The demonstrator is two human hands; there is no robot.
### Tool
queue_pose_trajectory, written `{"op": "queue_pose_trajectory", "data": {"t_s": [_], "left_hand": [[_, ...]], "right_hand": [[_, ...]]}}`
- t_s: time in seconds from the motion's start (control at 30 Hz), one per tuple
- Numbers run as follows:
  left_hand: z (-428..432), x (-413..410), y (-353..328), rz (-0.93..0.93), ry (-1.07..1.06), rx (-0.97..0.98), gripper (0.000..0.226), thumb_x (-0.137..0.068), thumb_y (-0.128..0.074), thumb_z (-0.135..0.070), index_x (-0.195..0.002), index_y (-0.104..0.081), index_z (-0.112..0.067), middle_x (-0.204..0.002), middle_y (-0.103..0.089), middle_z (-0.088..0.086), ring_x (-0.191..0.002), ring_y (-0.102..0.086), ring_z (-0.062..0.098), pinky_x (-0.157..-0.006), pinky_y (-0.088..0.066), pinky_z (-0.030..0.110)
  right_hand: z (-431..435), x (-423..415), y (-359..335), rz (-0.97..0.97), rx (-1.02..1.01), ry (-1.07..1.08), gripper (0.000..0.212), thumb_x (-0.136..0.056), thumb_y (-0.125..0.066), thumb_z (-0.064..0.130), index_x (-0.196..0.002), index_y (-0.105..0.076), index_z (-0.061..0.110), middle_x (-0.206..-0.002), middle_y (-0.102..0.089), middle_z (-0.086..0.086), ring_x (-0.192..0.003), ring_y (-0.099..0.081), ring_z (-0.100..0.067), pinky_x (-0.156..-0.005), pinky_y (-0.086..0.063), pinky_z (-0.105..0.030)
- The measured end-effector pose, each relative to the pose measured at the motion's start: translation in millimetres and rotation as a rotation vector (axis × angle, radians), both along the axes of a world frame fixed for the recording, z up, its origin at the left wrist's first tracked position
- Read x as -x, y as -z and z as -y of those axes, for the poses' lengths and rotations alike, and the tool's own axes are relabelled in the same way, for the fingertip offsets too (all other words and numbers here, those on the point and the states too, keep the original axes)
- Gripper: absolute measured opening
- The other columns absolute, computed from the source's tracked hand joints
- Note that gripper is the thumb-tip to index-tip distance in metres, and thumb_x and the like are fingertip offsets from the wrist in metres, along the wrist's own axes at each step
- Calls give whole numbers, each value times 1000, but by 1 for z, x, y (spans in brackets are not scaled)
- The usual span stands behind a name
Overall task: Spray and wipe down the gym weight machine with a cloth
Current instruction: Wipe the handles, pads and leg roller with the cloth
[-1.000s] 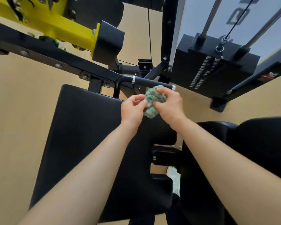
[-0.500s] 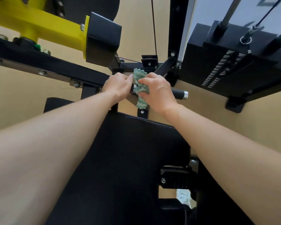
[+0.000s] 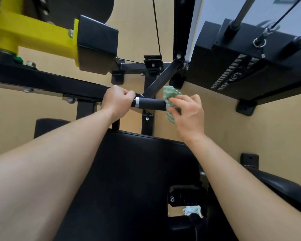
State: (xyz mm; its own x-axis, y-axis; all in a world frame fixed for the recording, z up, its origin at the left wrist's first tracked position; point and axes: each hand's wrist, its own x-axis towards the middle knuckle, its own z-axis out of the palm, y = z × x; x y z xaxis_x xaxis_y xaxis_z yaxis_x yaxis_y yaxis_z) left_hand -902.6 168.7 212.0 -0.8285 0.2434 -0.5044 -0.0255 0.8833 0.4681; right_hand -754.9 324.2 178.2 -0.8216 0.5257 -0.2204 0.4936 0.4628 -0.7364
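Item: weight machine (image 3: 42,79), black frame with yellow arm (image 3: 30,35), weight stack (image 3: 241,66) at upper right, cable (image 3: 156,26) running up the middle, black back pad (image 3: 137,171) below the hands. Part under attention: handle grip (image 3: 150,104), a short black padded bar lying roughly level, with a metal collar (image 3: 137,102) at its left end. Left hand (image 3: 119,100): fingers (image 3: 127,93) clenched round the bar just left of the collar, apparently steadying it. Right hand (image 3: 188,112): fingers (image 3: 177,101) and thumb grasping the cloth (image 3: 172,93), green-and-white, bunched over the free right end of the grip; cloth ends show above and below the hand. Spray bottle: none in view. Step in hand, as judged: wiping the handle grip, cloth at its outer tip. The middle of the grip lies bare between the two hands. Next move, as judged: wrap the cloth close round the padding and draw or twist it along towards the collar, left hand holding the bar firm, then go on to frame and pad. Whether the grip is damp cannot be told.
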Motion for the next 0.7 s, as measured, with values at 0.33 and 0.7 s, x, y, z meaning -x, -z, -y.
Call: {"op": "queue_pose_trajectory", "data": {"t_s": [0.33,0.7], "left_hand": [[2,4,2,69,-83,-83,41,-95,-49,-23,-56,-52,-13,-56,-51,4,-56,-48,21,-54,-36,31],[3,3,2,42,-75,-84,40,-97,-52,-22,-57,-52,-16,-59,-50,1,-53,-45,14,-49,-32,25]], "right_hand": [[38,27,-3,-114,-85,-346,44,-95,-60,3,-138,-60,10,-141,-60,-9,-127,-52,-32,-114,-38,-45],[-9,-5,2,156,813,797,19,-109,-50,26,-112,-65,15,-113,-67,-3,-106,-67,-20,-101,-55,-41]]}}
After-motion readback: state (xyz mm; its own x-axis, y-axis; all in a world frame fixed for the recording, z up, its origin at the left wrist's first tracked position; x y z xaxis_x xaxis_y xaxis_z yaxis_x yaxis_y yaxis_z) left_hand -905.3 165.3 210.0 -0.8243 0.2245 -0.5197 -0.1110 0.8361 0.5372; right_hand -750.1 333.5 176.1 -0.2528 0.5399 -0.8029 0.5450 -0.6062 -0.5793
